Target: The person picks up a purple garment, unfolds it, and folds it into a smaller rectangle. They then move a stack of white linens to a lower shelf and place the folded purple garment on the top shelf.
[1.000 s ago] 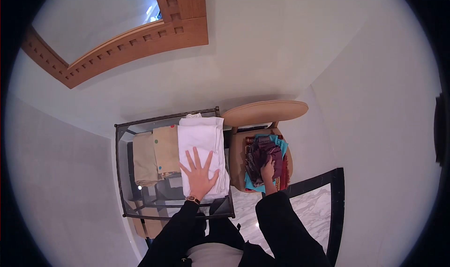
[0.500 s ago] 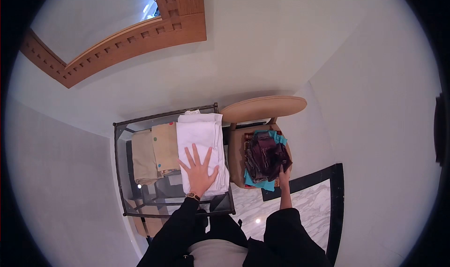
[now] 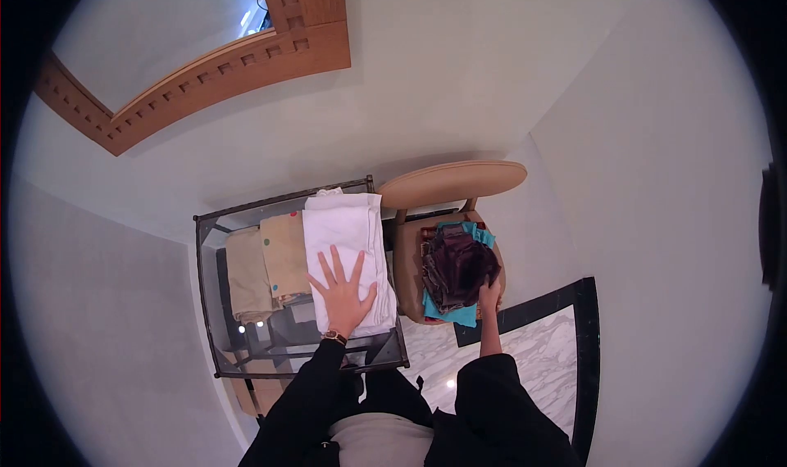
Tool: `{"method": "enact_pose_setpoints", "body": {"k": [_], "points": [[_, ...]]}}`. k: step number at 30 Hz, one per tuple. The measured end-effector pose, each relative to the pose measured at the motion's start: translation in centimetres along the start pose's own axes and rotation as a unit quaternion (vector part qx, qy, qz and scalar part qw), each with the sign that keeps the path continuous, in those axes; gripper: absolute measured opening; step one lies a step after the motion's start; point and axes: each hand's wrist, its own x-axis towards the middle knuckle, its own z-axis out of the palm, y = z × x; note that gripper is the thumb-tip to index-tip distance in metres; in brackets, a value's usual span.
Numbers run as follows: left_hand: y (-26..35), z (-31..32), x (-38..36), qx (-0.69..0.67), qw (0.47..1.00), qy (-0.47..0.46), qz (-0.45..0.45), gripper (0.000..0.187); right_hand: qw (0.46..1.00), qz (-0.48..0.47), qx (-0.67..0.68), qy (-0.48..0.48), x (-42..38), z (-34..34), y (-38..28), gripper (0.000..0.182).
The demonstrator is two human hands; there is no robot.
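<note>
Fingers spread, my left hand [image 3: 343, 296] lies flat on a folded stack of white cloth [image 3: 336, 225] on the glass-topped table. To its left are two beige folded cloths; the nearer one [image 3: 284, 254] has coloured dots, the farther one [image 3: 247, 270] looks plain. On the chair, my right hand [image 3: 489, 295] grips the right edge of a dark maroon cloth [image 3: 466, 262], its fingertips partly hidden by the fabric. That cloth lies bunched on top of a pile, with a turquoise cloth [image 3: 447, 310] showing beneath it.
The metal-framed glass table [image 3: 287, 360] stands beside the chair with a tan seat and backrest [image 3: 455, 180]. A wooden-framed mirror [image 3: 316, 45] hangs on the wall above. Marble floor [image 3: 525, 360] with a dark border lies to the right.
The maroon cloth's right edge has shifted slightly and bunched up under my right hand. My left hand stays flat on the white cloth. The whole view has tilted a little.
</note>
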Motion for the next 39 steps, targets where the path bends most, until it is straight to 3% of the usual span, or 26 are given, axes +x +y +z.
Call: {"method": "enact_pose_setpoints", "body": {"k": [2, 5, 8, 14, 17, 20, 22, 25, 28, 29, 31, 32, 35, 38, 39], "points": [[-0.1, 0.0, 0.1, -0.001, 1.000, 0.001, 0.000, 0.069, 0.989, -0.021, -0.077, 0.121, 0.0, 0.0, 0.3, 0.045], [-0.1, 0.1, 0.0, -0.003, 1.000, -0.002, -0.002, 0.068, 0.976, 0.055, -0.056, 0.205, -1.3, -2.6, -6.4, 0.045], [-0.1, 0.1, 0.1, -0.003, 1.000, -0.001, -0.002, 0.068, 0.972, 0.001, -0.072, 0.223, -1.1, -4.7, -8.7, 0.045], [-0.1, 0.0, 0.0, -0.006, 1.000, 0.000, -0.002, 0.068, 0.983, -0.099, -0.110, 0.105, -1.1, -8.8, -14.1, 0.042], [-0.1, 0.0, -0.1, -0.014, 1.000, 0.003, 0.000, 0.069, 0.985, -0.114, -0.129, 0.013, -1.5, -10.9, -20.2, 0.039], [-0.2, 0.1, -0.3, -0.017, 1.000, 0.011, 0.006, 0.070, 0.970, -0.203, -0.133, -0.016, -2.0, -12.2, -24.8, 0.037], [-0.3, 0.2, -0.4, -0.015, 1.000, 0.017, 0.012, 0.071, 0.968, -0.212, -0.129, -0.040, -2.7, -12.8, -27.6, 0.037], [-0.7, 0.0, -0.5, -0.058, 0.998, 0.016, 0.010, 0.063, 0.967, -0.228, -0.093, -0.059, -4.4, -13.5, -31.6, 0.035], [-2.0, -1.2, -0.9, -0.190, 0.982, -0.019, 0.011, 0.049, 0.972, -0.209, -0.043, -0.103, -7.0, -14.3, -36.8, 0.034], [-2.3, -2.0, -1.5, -0.283, 0.958, -0.033, -0.011, 0.040, 0.972, -0.196, -0.026, -0.125, -8.1, -14.5, -38.5, 0.034], [-4.0, -2.1, -3.3, -0.548, 0.816, -0.169, -0.070, 0.046, 0.966, -0.205, -0.004, -0.159, -10.4, -14.8, -41.6, 0.034], [-4.7, -2.1, -4.1, -0.653, 0.716, -0.234, -0.076, 0.052, 0.962, -0.210, 0.007, -0.176, -11.5, -14.6, -42.8, 0.034], [-3.1, -7.5, -6.5, -0.832, 0.353, -0.416, -0.098, 0.072, 0.900, -0.386, 0.003, -0.201, -15.6, -13.0, -44.6, 0.043], [-2.3, -12.2, -8.0, -0.924, 0.078, -0.368, -0.065, 0.087, 0.821, -0.477, -0.048, -0.310, -22.0, -11.4, -48.3, 0.056], [-3.5, -12.5, -8.5, -0.949, 0.141, -0.250, -0.130, 0.080, 0.781, -0.503, -0.075, -0.362, -23.9, -10.6, -48.6, 0.055]]}}
